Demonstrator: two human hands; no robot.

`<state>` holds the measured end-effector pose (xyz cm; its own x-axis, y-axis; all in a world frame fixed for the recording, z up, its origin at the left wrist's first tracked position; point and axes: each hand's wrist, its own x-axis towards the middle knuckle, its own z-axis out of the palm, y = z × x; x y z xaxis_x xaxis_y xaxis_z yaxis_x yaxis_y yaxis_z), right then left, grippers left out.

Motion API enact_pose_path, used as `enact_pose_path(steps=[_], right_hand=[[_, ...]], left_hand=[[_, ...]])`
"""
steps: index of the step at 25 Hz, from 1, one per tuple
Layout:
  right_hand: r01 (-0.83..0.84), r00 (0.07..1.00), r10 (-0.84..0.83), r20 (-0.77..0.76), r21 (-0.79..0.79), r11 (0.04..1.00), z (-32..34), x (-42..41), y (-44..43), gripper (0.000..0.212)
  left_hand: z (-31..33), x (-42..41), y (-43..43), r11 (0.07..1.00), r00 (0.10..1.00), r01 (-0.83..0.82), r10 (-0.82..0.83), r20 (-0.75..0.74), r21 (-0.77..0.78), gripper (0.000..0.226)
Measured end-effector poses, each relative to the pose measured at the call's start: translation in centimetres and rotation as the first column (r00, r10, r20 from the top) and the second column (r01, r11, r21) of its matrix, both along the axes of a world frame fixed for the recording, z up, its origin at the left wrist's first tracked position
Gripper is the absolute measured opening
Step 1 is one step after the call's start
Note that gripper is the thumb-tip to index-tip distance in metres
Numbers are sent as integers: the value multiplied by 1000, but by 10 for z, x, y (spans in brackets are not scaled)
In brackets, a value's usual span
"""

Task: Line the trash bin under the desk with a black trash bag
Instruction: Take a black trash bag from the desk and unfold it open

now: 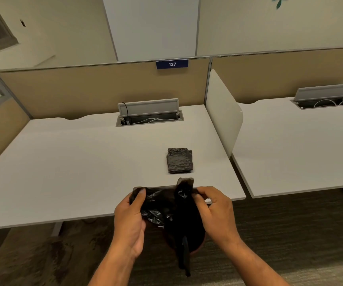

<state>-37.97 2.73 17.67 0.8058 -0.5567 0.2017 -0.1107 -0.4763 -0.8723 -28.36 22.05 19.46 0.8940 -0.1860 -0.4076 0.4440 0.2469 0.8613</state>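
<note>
A black trash bag (pixel 166 205) hangs crumpled between both hands, in front of the white desk's (pixel 84 162) near edge. My left hand (pixel 130 221) pinches its upper left corner. My right hand (pixel 216 211) pinches the top edge on the right, with a flap sticking up beside the fingers. The bag's lower part dangles down toward the floor. Behind it, only a dark reddish curved rim of the trash bin (pixel 196 250) shows on the carpet; the rest is hidden by the bag.
A folded stack of black bags (pixel 180 161) lies on the desk just beyond my hands. An open cable hatch (pixel 149 116) sits at the desk's back. A white divider panel (pixel 222 116) separates a second desk (pixel 300 149) on the right.
</note>
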Motion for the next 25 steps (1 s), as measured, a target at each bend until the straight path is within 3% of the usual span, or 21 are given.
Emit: enact_pose_path(steps=[7, 9, 12, 14, 17, 19, 21, 25], right_hand=[[69, 989, -43, -139, 192, 979, -16, -15, -17, 26], [74, 997, -69, -33, 171, 983, -12, -20, -19, 30], [20, 981, -3, 195, -87, 996, 11, -14, -17, 31], [-81, 990, 101, 94, -195, 978, 32, -2, -17, 40], [-381, 896, 328, -300, -137, 915, 51, 18, -13, 51], [-482, 811, 423, -403, -53, 874, 47, 26, -5, 31], [-448, 839, 409, -360, -30, 893, 41, 30, 1, 14], [-215, 938, 214, -274, 26, 976, 31, 31, 2, 22]], left_hand=[[6, 20, 5, 990, 991, 15, -33, 132, 140, 19], [9, 20, 4, 966, 969, 82, -134, 207, 244, 21], [10, 16, 0, 888, 881, 256, -377, 285, 382, 32], [12, 15, -4, 827, 808, 359, -507, 299, 432, 33], [18, 16, -11, 771, 718, 412, -603, 348, 486, 33], [19, 15, -13, 784, 714, 390, -588, 379, 483, 33], [15, 12, -15, 839, 777, 304, -492, 392, 451, 30], [4, -6, -9, 876, 914, -34, -168, 370, 481, 33]])
